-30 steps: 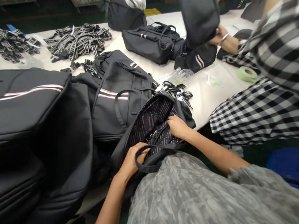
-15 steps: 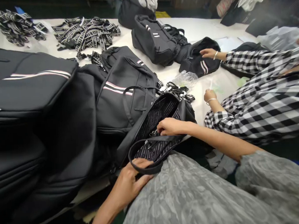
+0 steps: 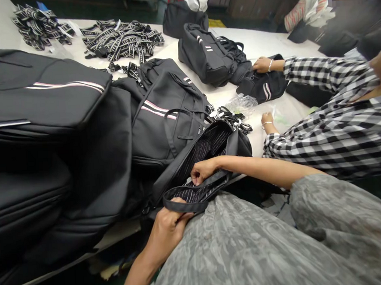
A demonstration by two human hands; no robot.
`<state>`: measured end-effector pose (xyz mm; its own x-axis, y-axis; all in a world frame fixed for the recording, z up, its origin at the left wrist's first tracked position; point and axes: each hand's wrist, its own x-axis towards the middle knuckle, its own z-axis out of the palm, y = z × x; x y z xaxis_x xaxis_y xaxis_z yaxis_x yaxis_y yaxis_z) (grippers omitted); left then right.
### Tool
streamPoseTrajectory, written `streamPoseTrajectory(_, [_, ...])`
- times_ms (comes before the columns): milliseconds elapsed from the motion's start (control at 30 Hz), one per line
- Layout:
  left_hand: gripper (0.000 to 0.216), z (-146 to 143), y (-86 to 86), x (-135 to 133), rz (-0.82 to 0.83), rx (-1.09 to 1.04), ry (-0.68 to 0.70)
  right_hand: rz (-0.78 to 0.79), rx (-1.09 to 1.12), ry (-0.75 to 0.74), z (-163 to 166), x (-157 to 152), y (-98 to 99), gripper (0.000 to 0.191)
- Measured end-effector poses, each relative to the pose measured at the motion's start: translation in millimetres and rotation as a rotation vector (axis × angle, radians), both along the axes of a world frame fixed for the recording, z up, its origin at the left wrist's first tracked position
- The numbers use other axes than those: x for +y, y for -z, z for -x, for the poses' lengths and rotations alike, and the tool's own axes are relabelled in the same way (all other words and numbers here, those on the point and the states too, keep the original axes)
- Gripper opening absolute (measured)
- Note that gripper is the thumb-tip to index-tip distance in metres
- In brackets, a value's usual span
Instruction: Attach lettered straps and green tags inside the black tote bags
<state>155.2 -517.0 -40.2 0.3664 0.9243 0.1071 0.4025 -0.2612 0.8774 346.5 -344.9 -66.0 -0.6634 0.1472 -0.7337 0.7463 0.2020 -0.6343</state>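
An open black bag (image 3: 210,145) with a striped lining lies at the table's near edge, its mouth toward me. My left hand (image 3: 168,227) is closed on the bag's near rim, just under a looped black handle (image 3: 193,194). My right hand (image 3: 202,171) reaches into the mouth with its fingers pinched on something small at the lining; I cannot make out what. Both forearms come up from my grey patterned clothing.
Black bags with pink stripes (image 3: 47,125) are stacked at the left and centre. Heaps of black-and-white straps (image 3: 119,37) lie at the back of the white table (image 3: 261,41). A person in a checked shirt (image 3: 334,121) at the right handles another black bag (image 3: 264,86).
My right hand has slid nearer along the bag's mouth and closed into a pinch. My left hand has shifted down to the near rim. The view has tilted.
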Motion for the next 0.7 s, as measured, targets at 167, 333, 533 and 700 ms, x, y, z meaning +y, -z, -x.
streamPoseTrajectory(167, [0.015,1.4,-2.8,1.9,0.035,-0.036,0.007,-0.149,-0.009,0.090,-0.4,3.9,-7.4,0.018])
streamPoseTrajectory(333, [0.019,1.3,-4.9,5.3,0.052,-0.071,-0.002,-0.252,-0.089,0.300,-14.7,15.7,-17.5,0.020])
streamPoseTrajectory(533, [0.016,1.3,-0.9,7.9,0.044,-0.016,0.023,-0.282,-0.129,0.070,-14.4,7.7,-8.4,0.030])
streamPoseTrajectory(700, [0.013,2.2,7.5,8.4,0.016,0.078,-0.013,-0.269,-0.092,-0.060,3.2,-6.6,8.4,0.039])
